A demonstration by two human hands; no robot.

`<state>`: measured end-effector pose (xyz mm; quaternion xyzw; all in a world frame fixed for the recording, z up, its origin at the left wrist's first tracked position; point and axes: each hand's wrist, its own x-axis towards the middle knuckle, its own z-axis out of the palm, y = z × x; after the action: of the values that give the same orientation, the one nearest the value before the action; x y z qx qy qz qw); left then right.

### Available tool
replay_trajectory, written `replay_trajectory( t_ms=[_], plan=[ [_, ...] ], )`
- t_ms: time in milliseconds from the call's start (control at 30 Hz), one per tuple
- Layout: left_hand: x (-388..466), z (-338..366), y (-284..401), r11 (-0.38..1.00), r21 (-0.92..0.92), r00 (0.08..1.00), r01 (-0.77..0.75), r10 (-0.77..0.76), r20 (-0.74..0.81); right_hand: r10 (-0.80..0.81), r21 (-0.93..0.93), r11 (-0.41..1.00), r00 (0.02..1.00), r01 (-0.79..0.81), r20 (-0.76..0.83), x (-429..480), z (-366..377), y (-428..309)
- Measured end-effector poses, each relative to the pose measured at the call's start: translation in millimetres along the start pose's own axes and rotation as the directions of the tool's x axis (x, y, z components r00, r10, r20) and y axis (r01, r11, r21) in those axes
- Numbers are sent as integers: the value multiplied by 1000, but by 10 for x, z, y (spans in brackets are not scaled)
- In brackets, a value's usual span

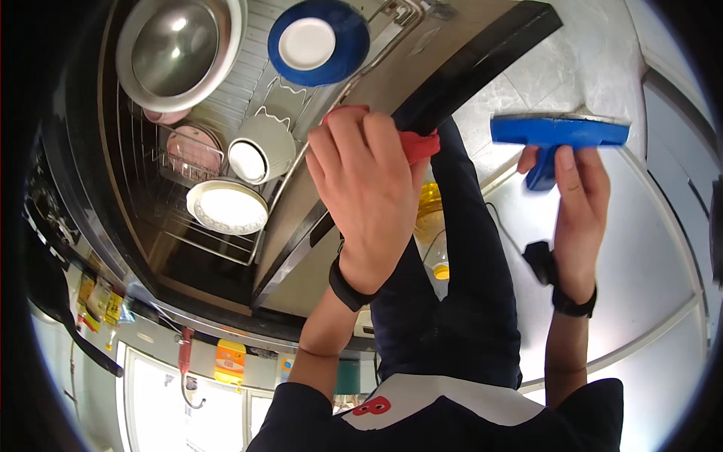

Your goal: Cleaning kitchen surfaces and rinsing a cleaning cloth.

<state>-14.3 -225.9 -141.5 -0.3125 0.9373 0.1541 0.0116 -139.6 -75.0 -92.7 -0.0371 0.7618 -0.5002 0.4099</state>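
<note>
My left hand is closed around a red cloth at the side of a pulled-out drawer, near its dark front edge. My right hand grips the short handle of a blue squeegee-like scraper, its wide blade pointing away from me, to the right of the drawer. Inside the drawer, a wire dish rack holds a metal basin, a blue dish with a white centre, a white cup, pink bowls and a patterned white dish.
A bottle with a yellow cap stands low behind my legs. A black pan handle juts out at the left. Grey floor tiles lie beyond the drawer, and a pale glossy panel is at the right.
</note>
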Motion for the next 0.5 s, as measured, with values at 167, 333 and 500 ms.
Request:
replay_trajectory(
  t_ms=[167,333,500],
  plan=[
    [-19,-17,-111,999,-38,999,-2,1,-36,-305,-788,580,952,208,27,509,-176,-424],
    [-8,42,-57,996,-64,996,61,-66,-65,-204,-903,-9,883,429,422,1058,-218,-837],
    [-54,99,-68,996,-40,990,79,-84,-116,-83,-781,-113,777,615,624,1280,-11,-958]
  ],
)
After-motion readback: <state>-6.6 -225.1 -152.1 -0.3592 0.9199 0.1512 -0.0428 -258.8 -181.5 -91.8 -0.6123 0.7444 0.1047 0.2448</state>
